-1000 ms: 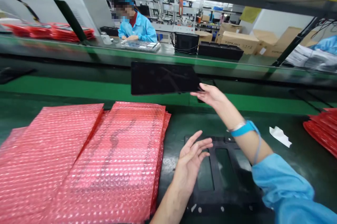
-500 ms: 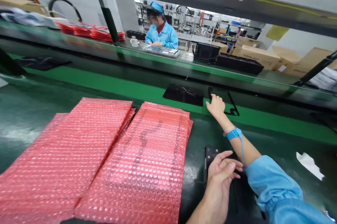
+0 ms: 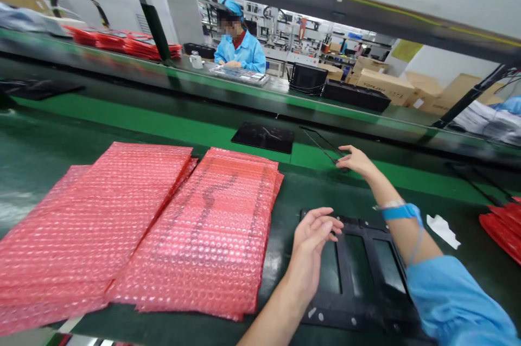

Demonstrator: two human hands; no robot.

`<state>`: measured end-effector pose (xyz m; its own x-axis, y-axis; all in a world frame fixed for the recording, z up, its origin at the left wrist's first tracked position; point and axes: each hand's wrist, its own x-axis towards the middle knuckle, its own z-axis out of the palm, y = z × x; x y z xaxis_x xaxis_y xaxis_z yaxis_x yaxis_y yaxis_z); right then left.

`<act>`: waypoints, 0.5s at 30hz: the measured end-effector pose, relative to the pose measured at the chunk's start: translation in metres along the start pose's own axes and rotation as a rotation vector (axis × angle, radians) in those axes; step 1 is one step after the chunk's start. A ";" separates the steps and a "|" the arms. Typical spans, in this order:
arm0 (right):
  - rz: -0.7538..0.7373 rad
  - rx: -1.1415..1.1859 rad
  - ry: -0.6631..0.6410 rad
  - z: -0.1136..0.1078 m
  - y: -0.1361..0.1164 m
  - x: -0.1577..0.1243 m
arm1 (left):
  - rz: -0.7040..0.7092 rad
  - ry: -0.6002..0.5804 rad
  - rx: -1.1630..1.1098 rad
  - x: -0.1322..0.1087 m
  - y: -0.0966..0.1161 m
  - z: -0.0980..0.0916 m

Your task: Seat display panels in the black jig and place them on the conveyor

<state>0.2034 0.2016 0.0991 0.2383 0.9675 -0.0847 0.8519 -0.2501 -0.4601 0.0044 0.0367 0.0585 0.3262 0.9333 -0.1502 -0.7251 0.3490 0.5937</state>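
Observation:
My right hand [image 3: 355, 160] reaches out over the green belt and grips the near edge of a thin black frame [image 3: 321, 145], lifted and seen almost edge-on. A black glossy panel [image 3: 262, 136] lies flat on the belt just left of it. My left hand [image 3: 312, 232] hovers with fingers loosely spread over the left edge of a black fixture plate [image 3: 358, 275] with two rectangular windows, holding nothing. A blue wrist strap [image 3: 401, 211] sits on my right forearm.
Two stacks of red bubble-wrap bags [image 3: 158, 226] lie to the left. More red bags [image 3: 502, 229] sit at the right edge, with a white scrap [image 3: 443, 230] nearby. Across the line a person in blue [image 3: 238, 47] works at a tray. Cardboard boxes [image 3: 385, 83] stand behind.
The black panel I held in the air a second ago now lies on the belt. My right hand has shifted right onto the thin black frame and tilted it up.

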 end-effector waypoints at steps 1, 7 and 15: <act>-0.033 0.033 -0.024 -0.008 0.013 -0.016 | 0.075 -0.001 0.065 -0.003 0.004 0.002; -0.359 0.019 -0.050 -0.024 0.114 -0.153 | 0.791 0.360 0.910 -0.042 0.048 0.004; -0.449 -0.220 -0.101 0.001 0.180 -0.263 | 0.706 0.655 1.864 -0.039 0.116 -0.039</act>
<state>0.2937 -0.0975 0.0373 -0.2111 0.9774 -0.0117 0.9405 0.1999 -0.2746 -0.1160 0.0438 0.1029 -0.1809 0.8695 0.4597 0.8613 -0.0856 0.5008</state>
